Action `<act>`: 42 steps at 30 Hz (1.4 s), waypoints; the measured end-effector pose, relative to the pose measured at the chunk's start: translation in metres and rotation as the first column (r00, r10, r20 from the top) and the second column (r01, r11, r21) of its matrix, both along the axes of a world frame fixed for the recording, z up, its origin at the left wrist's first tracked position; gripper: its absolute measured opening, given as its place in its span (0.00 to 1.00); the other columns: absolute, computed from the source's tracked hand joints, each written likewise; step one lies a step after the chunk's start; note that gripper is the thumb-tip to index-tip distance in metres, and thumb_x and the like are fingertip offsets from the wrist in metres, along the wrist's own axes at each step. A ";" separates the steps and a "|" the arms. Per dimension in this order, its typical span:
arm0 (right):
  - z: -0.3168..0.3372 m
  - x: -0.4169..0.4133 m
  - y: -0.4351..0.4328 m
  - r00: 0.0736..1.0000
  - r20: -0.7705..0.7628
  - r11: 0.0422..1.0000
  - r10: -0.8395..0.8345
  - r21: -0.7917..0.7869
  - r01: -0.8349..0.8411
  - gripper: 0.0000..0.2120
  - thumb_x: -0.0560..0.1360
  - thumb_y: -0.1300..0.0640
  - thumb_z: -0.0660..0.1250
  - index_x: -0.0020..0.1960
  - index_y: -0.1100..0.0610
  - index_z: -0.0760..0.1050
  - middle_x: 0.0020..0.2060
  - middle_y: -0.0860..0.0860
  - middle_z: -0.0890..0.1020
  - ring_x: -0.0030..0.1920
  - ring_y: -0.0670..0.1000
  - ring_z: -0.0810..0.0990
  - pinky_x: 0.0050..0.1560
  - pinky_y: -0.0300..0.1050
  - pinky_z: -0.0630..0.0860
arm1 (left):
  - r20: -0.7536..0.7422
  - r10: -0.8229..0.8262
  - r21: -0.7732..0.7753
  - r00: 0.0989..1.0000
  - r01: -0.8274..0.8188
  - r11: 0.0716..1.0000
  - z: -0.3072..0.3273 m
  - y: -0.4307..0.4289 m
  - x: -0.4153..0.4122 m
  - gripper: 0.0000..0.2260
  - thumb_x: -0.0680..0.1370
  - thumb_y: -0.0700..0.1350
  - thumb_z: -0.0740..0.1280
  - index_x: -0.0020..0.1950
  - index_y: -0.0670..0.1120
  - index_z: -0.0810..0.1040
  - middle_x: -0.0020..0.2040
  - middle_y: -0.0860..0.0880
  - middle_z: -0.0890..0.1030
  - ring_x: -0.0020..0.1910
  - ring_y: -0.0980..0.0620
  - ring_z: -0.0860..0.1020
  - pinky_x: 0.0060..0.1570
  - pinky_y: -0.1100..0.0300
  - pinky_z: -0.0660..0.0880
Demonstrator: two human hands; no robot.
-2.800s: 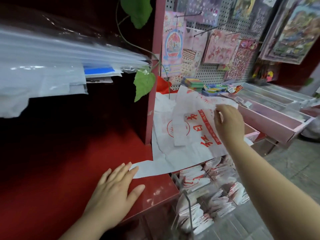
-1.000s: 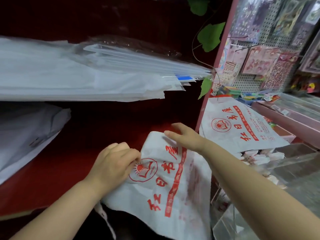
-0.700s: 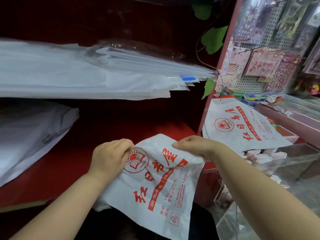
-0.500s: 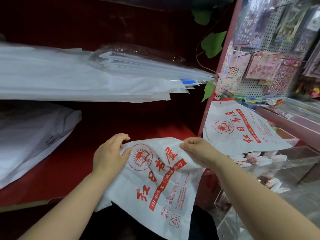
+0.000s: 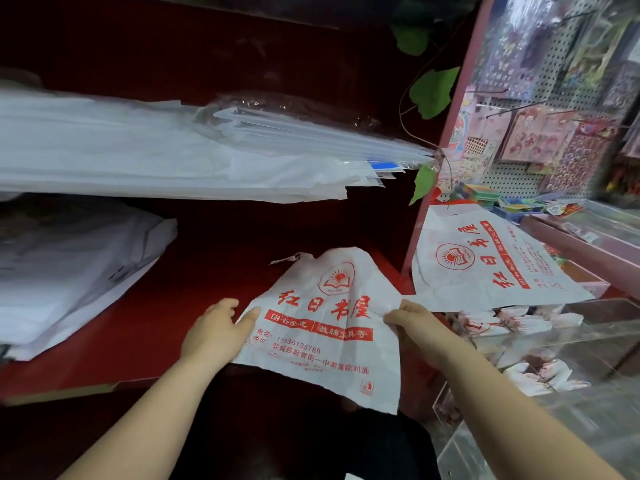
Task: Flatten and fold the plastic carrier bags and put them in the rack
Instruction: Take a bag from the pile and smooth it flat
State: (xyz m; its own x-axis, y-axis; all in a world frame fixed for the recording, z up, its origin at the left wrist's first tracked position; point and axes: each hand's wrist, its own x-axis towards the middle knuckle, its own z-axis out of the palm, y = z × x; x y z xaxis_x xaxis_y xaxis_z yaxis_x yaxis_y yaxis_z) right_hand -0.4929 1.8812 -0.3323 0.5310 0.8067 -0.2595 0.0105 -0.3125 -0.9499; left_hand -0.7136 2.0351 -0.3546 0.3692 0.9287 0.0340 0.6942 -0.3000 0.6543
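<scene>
Both arms reach forward, left grip and right grip pinching opposite sides of the bag.

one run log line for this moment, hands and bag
bag: unfolded, print up, partly on red shelf | left hand: grips its left edge | right hand: grips its right edge

Dark red shelving, white pegboard alongside
</scene>
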 end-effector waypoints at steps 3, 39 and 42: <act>-0.005 0.005 -0.008 0.999 -0.001 0.994 0.050 -0.093 -0.050 0.06 0.77 0.66 0.57 0.46 0.61 0.72 0.46 0.62 0.80 0.48 0.60 0.79 0.53 0.52 0.75 | -0.153 0.014 0.053 0.988 -0.006 0.999 0.001 0.009 0.008 0.25 0.78 0.57 0.58 0.71 0.46 0.64 0.70 0.45 0.67 0.68 0.45 0.64 0.64 0.54 0.62; -0.013 0.001 -0.027 0.987 0.068 0.989 -0.148 -0.022 0.150 0.09 0.78 0.62 0.59 0.43 0.60 0.76 0.38 0.54 0.82 0.40 0.54 0.80 0.44 0.46 0.76 | 0.283 -0.054 -0.098 0.958 0.085 0.992 -0.012 -0.018 0.015 0.17 0.72 0.38 0.70 0.60 0.44 0.75 0.35 0.55 0.77 0.42 0.53 0.77 0.50 0.59 0.72; -0.015 0.001 -0.028 0.987 0.055 0.988 -0.152 -0.029 0.154 0.09 0.78 0.61 0.59 0.43 0.60 0.75 0.39 0.55 0.81 0.41 0.55 0.79 0.49 0.51 0.75 | 0.440 -0.018 -0.101 0.898 0.070 0.992 -0.008 -0.020 0.008 0.13 0.72 0.35 0.69 0.56 0.44 0.75 0.35 0.52 0.76 0.37 0.56 0.75 0.39 0.67 0.69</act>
State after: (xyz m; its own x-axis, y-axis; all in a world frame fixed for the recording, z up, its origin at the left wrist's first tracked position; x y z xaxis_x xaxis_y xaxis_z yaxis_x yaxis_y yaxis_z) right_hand -0.4923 1.8537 -0.3468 0.6610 0.7064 -0.2531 0.0101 -0.3457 -0.9383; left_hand -0.7057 2.0152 -0.3624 0.3813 0.9191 0.0990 0.3181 -0.2310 0.9195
